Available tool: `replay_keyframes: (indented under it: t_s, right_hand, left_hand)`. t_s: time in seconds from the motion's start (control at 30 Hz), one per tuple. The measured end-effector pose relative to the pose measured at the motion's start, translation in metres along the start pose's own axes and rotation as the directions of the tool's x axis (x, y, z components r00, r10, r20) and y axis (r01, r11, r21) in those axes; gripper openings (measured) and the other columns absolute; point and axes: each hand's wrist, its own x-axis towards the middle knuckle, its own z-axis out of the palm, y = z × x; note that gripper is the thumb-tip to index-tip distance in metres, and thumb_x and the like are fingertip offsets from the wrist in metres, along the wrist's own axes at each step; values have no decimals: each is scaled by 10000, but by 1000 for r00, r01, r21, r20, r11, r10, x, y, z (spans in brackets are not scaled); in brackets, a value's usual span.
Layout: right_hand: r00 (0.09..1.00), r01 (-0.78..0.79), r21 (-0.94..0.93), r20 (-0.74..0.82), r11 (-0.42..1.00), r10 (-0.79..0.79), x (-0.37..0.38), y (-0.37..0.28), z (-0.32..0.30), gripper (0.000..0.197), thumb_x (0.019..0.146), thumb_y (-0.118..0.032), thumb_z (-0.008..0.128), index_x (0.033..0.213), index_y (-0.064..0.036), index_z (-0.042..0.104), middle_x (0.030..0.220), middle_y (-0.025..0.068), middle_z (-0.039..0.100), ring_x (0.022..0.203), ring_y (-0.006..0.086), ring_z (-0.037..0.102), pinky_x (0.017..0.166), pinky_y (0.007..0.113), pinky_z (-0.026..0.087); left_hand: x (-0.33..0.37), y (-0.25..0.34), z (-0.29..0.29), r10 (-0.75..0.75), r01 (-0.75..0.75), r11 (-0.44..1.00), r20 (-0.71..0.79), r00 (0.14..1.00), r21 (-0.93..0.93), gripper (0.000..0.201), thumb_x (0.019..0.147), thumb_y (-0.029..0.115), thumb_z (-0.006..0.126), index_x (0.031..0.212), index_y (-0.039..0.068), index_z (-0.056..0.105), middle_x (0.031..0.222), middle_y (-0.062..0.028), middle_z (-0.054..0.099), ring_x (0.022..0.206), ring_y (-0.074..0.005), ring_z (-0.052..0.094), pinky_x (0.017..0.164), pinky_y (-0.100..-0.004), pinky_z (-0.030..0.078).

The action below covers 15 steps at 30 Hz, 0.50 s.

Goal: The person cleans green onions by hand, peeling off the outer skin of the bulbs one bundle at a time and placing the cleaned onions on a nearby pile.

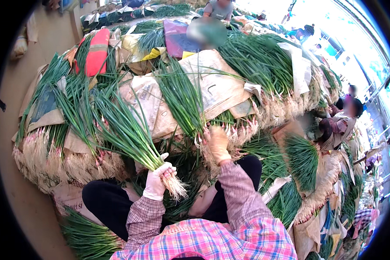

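My left hand (155,182), in a pale glove with bare fingertips, is closed round a thick bunch of spring onions (132,134). The green leaves slant up to the left, and the whitish roots stick out past my fingers. My right hand (219,145), in a tan glove, reaches to the bulb end of a second bunch of spring onions (180,97). Its fingers are bent at the pink-white bulbs and partly hidden. That bunch lies across a printed sack (219,82) on top of the heap.
Large heaps of spring onions (260,60), roots outward, stand in front and to the right. A red cloth (97,52) lies on the left heap. More spring onions (89,236) lie beside my left knee. Other people sit at the right (340,125) and far side (221,8).
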Motion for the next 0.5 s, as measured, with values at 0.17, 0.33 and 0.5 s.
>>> replay_keyframes:
  t_s: [0.17, 0.33, 0.5]
  right_hand:
    - [984, -97, 436, 176, 895, 21, 2, -18, 7, 231, 824, -285, 598, 869, -59, 612, 778, 103, 598, 722, 292, 573, 627, 396, 450]
    - [759, -551, 731, 639, 403, -122, -86, -78, 2, 297, 858, -292, 606, 1037, -55, 616, 923, 30, 593, 878, 96, 535, 785, 259, 430]
    - [675, -719, 691, 719, 70, -166, -43, -84, 17, 245, 851, -161, 606, 1030, -2, 555, 859, 50, 604, 776, 121, 568, 703, 239, 451]
  left_hand:
    - [4, -5, -14, -10, 13, 999, -69, 998, 40, 198, 768, -23, 594, 954, 24, 546, 749, -79, 588, 731, -213, 626, 680, -363, 537]
    - [23, -25, -21, 1, -6, 990, 36, 999, 143, 132, 769, -42, 586, 883, 20, 562, 698, -25, 550, 634, -145, 561, 609, -272, 500]
    - [14, -23, -14, -58, 59, 978, -11, 998, 199, 127, 753, -73, 560, 858, -3, 547, 886, -149, 633, 718, -217, 633, 640, -311, 527]
